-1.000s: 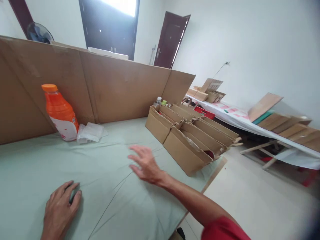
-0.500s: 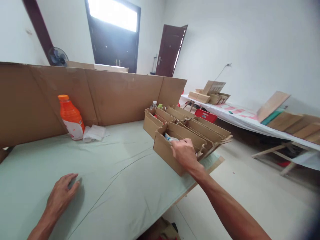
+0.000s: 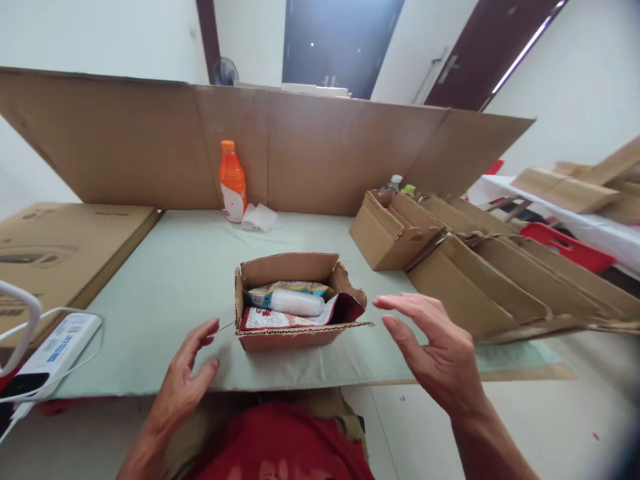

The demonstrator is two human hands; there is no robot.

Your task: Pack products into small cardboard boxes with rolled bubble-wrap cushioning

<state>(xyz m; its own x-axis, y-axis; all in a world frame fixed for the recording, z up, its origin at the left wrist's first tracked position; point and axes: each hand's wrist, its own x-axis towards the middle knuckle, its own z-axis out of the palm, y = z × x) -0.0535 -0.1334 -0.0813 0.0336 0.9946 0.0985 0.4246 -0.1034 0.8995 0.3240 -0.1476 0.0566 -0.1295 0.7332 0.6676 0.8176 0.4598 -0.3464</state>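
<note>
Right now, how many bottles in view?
3: orange bottle before the cardboard panel; clear, white-capped bottle and apparently a green-capped bottle by the right-hand boxes' far edge, both partly hidden. Boxes may hide more.

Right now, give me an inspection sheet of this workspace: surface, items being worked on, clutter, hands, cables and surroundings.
Surface: pale green cloth, lightly wrinkled.
Items: open cardboard box holding a white roll and a red-and-white packet, with another printed packet behind the roll.
Clutter: orange bottle upright beside crumpled white plastic; flat carton at left; more cardboard boxes at right.
Hands: left hand and right hand open, one on either side of the open box, holding nothing.
Cables: white cable looped near the left edge.
Surroundings: cardboard panel behind the table; dark double door and maroon door beyond.
</note>
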